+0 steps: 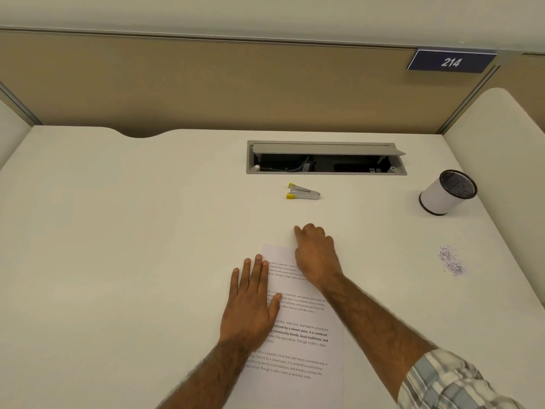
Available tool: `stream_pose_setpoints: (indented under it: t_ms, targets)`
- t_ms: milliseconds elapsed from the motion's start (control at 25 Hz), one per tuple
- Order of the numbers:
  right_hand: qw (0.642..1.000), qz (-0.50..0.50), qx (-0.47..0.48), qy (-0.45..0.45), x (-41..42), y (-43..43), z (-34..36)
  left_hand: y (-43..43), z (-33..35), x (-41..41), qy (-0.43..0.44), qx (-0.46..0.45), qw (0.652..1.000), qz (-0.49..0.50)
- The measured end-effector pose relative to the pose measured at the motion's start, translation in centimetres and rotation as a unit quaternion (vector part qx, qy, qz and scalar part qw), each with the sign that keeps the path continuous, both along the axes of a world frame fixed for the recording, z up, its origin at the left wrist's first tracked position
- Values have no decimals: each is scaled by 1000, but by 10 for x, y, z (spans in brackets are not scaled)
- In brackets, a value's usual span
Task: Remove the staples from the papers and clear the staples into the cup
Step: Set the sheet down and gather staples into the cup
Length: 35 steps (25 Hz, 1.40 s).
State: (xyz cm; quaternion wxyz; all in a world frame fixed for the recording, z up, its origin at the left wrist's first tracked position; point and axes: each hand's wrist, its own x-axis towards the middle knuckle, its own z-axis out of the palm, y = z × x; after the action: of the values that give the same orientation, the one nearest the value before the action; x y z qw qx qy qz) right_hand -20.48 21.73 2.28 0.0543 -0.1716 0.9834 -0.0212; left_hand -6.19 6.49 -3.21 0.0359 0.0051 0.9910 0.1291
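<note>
A printed sheet of paper lies on the white desk near its front edge. My left hand rests flat on the sheet's left edge with fingers straight. My right hand sits over the sheet's top edge, fingers curled down toward the desk; what is under the fingertips is hidden. A metal staple remover with yellow tips lies beyond the hands, apart from both. The white cup with a dark mesh inside stands at the far right. A small heap of pulled staples lies near the right edge.
An open cable hatch with cords inside is set into the desk behind the staple remover. A tan partition with a "214" sign closes off the back. A white side panel rises at the right.
</note>
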Motion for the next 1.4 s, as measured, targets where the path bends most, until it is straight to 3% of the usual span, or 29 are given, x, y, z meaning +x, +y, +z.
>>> stream_pose_setpoints:
  t_ms: [240,440,560,640,680,720,800,880,1040,1120,1200,1280,1400]
  targets:
    - [994,27,72,80,20,-2,-13,0,-2,0,1,0,1000,-2]
    - [995,14,85,60,23,-7,-5,-1,0,-1,-3,-3,1000,1]
    - [999,2,46,22,15,-10,4,0,1,-1,-6,-2,1000,-2]
    - [994,-47,-86,-46,-2,-4,8,0,0,-1,-3,0,1000,-1]
    - [966,-114,-205,-110,-8,0,10,0,0,-1,-3,3,1000,0]
    - [904,-201,-337,-168,-12,4,10,1,1,0,-4,3,1000,-2]
    - [743,-350,-519,-235,-18,10,16,0,2,1,-6,-2,1000,-6]
    - [633,-427,-585,-273,-23,17,24,-1,3,1,-4,-2,1000,-6]
    - [478,-453,-652,-376,-29,37,37,0,5,0,-2,-3,1000,-6]
    - [432,-451,-664,-411,-28,43,42,0,4,0,-1,-3,1000,-6]
    - [408,-448,-673,-424,-28,47,43,0,3,0,0,-3,1000,-7]
    - [402,-442,-679,-427,-28,49,44,0,3,0,-1,-3,1000,-7]
    - [423,-438,-679,-410,-29,52,43,0,3,0,3,-8,1000,-8]
